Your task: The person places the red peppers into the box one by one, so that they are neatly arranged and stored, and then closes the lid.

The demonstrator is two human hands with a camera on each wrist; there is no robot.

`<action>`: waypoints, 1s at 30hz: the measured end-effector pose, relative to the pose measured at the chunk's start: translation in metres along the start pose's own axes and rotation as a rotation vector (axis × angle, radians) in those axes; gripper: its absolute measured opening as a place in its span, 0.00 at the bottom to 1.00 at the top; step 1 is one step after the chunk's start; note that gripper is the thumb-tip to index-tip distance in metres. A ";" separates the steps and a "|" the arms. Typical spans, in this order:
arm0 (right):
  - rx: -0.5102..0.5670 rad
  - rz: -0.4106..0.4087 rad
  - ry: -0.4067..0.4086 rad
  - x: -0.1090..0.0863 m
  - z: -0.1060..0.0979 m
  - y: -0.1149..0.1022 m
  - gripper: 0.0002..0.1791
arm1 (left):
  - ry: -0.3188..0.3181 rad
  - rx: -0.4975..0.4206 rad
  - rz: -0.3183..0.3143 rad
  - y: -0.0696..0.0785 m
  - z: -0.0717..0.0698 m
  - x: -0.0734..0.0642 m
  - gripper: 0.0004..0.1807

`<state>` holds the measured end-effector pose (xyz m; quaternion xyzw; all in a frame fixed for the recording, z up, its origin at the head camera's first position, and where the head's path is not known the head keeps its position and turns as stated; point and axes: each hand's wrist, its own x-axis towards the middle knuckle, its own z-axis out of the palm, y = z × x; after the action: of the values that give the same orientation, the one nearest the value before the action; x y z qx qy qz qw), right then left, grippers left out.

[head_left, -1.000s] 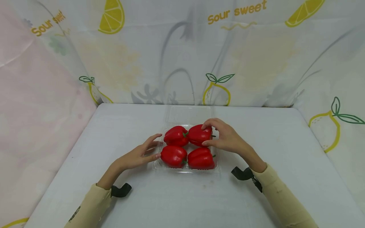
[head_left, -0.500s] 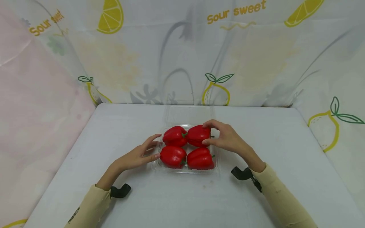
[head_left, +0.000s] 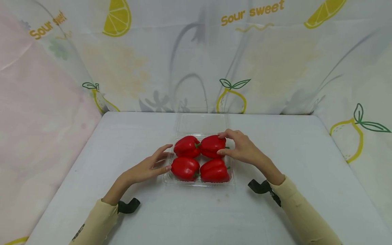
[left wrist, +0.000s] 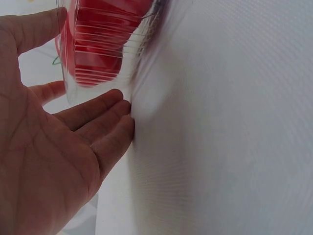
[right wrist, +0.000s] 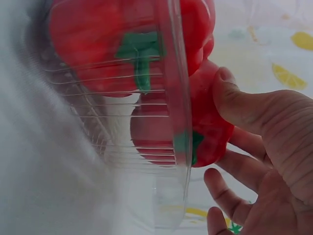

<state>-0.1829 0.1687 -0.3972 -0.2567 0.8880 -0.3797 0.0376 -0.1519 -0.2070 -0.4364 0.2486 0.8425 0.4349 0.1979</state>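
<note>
In the head view a clear plastic clamshell box (head_left: 198,184) sits mid-table, its lid (head_left: 202,123) folded back behind it. Two red bell peppers lie in its front row, the left one (head_left: 185,168) beside the right one (head_left: 214,170). Behind them is a back left bell pepper (head_left: 186,146). My right hand (head_left: 242,146) pinches the back right bell pepper (head_left: 211,146) between thumb and fingers; in the right wrist view the pepper (right wrist: 208,115) rises above the box rim. With fingers extended, my left hand (head_left: 150,166) is at the box's left side, thumb tip at its rim (left wrist: 68,73).
The white table (head_left: 196,214) spreads around the box on all sides. A lemon-print cloth (head_left: 269,64) hangs along the back, with a pink-toned cloth (head_left: 39,136) at left. Dark curved wrist mounts (head_left: 129,206) stick out from both sleeves.
The head view has drifted very slightly. Both hands, the box and the bell peppers keep their places relative to one another.
</note>
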 end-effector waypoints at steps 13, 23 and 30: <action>-0.040 -0.016 -0.055 0.001 -0.003 0.003 0.25 | -0.004 -0.004 0.003 0.001 0.000 0.000 0.43; -0.049 -0.029 -0.062 0.001 -0.003 0.004 0.26 | -0.001 -0.012 0.011 0.002 0.000 -0.001 0.43; -0.044 -0.005 -0.056 -0.001 -0.003 0.003 0.26 | 0.000 -0.016 0.000 0.000 0.000 0.001 0.42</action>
<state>-0.1843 0.1728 -0.3968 -0.2703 0.8941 -0.3527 0.0558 -0.1525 -0.2069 -0.4364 0.2468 0.8391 0.4415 0.2000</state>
